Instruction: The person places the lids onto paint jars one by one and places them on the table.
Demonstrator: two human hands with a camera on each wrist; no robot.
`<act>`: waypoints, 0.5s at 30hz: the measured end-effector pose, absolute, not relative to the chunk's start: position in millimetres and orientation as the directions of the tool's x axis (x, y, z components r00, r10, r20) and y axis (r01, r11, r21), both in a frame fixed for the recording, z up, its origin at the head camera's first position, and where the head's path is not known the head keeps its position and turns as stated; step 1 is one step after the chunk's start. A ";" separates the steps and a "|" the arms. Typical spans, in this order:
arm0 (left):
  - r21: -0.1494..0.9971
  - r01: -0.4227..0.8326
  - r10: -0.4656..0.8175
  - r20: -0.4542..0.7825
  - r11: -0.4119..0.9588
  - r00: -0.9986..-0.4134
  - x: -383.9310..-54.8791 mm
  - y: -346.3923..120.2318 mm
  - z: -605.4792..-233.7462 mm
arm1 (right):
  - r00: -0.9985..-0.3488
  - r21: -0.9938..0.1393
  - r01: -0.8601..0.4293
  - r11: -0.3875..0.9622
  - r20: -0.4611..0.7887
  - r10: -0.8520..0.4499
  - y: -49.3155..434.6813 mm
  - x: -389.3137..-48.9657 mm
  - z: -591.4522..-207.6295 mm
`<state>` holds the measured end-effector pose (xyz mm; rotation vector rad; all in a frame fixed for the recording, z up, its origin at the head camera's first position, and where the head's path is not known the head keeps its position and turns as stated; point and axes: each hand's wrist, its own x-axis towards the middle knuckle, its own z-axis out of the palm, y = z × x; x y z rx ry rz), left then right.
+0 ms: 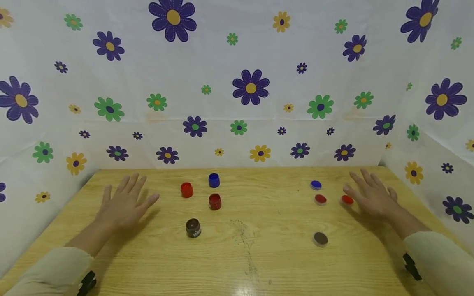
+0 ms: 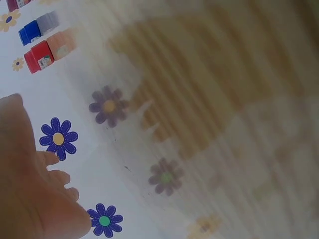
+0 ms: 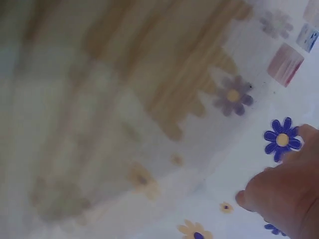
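Observation:
My left hand (image 1: pixel 124 203) is held over the left of the table, fingers spread and nothing in it. To its right stand several small uncapped paint jars: a bright red jar (image 1: pixel 187 190), a blue jar (image 1: pixel 214 180), a dark red jar (image 1: pixel 214 202) and a brown jar (image 1: pixel 193 228). Over the right side, my right hand (image 1: pixel 373 196) is likewise spread and holds nothing. Its thumb is close to a bright red lid (image 1: pixel 347 200). Left of that lie a blue lid (image 1: pixel 316 185) and a dark red lid (image 1: pixel 320 200), with a brown lid (image 1: pixel 320 239) nearer me.
The wooden table (image 1: pixel 274 230) has dark smudges around its middle. A white cloth (image 1: pixel 207 65) printed with flowers stands behind it and along both sides. In the left wrist view, the red jar (image 2: pixel 40 56) appears with its reflection on the tabletop.

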<state>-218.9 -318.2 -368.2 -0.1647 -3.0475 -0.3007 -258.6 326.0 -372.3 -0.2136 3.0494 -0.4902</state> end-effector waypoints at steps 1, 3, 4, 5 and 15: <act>0.199 0.115 0.098 0.097 0.973 -0.990 -218.7 -317.6 -368.1 | -0.990 -0.313 -0.129 0.941 -0.019 -0.142 326.5 -257.9 -372.3; 0.218 0.118 0.093 0.121 0.969 -0.988 -218.2 -316.6 -367.8 | -0.990 -0.314 -0.128 0.941 -0.009 -0.138 328.5 -255.9 -371.8; 0.223 0.118 0.091 0.130 0.968 -0.987 -217.9 -316.3 -367.7 | -0.991 -0.319 -0.126 0.939 -0.009 -0.136 330.1 -254.7 -371.6; 0.228 0.118 0.089 0.134 0.967 -0.987 -217.5 -316.1 -367.5 | -0.991 -0.325 -0.122 0.938 -0.008 -0.131 331.6 -253.3 -371.4; 0.224 0.130 0.104 0.125 0.966 -0.987 -207.1 -314.8 -367.1 | -0.987 -0.355 -0.156 0.922 0.029 -0.156 340.6 -238.4 -377.7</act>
